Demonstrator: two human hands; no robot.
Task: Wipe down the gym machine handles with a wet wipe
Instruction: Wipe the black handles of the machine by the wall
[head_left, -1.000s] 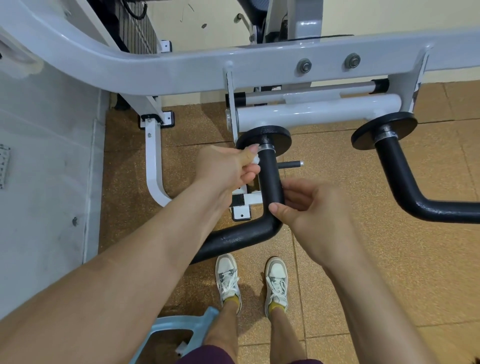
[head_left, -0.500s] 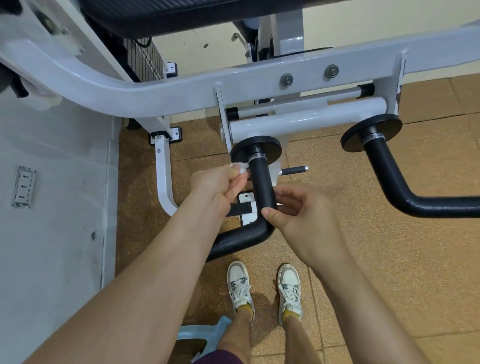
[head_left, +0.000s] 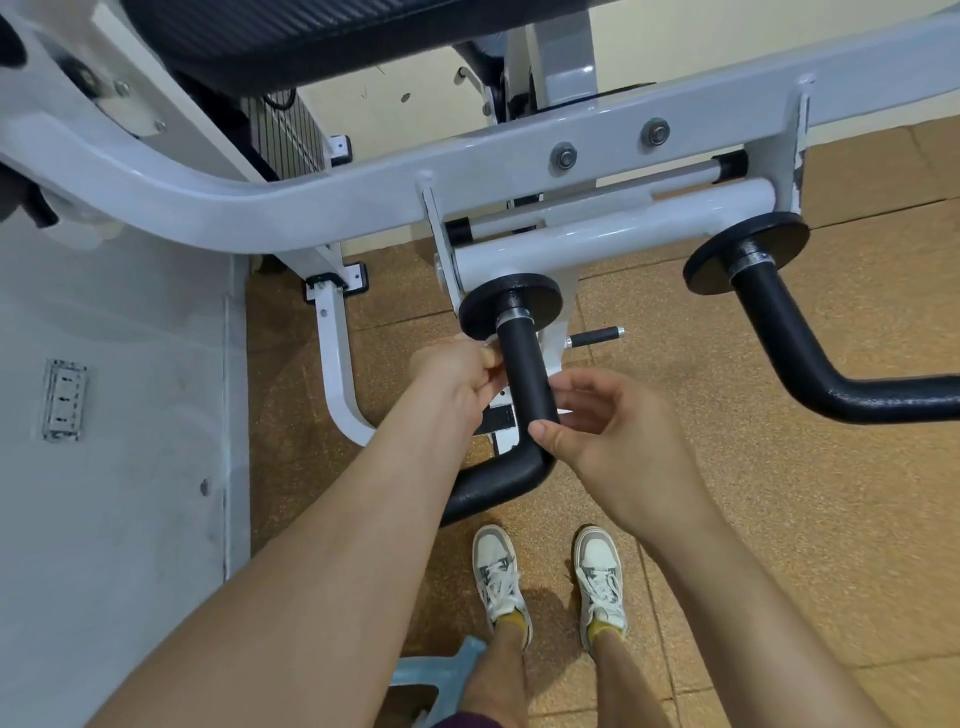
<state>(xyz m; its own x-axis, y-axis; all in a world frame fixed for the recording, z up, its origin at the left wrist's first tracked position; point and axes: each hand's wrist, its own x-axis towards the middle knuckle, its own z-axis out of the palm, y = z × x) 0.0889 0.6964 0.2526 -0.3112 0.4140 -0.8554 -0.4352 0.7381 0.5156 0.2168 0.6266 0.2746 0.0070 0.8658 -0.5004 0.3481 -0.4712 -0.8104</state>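
Left hand (head_left: 457, 376) has edged toward the handle (head_left: 524, 374), pinching the wet wipe (head_left: 489, 341) (a white scrap shows). Right hand (head_left: 618, 436) curls loosely beside it; grip unclear.

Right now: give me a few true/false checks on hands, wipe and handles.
1. The left hand pinches a white wipe near the top of the left handle. True.
2. The right hand is on the right handle. False: it is at the left handle, nearer its bend than the left hand.
3. Both handles are black. True.
4. The person is barefoot. False: they wear pale sneakers.
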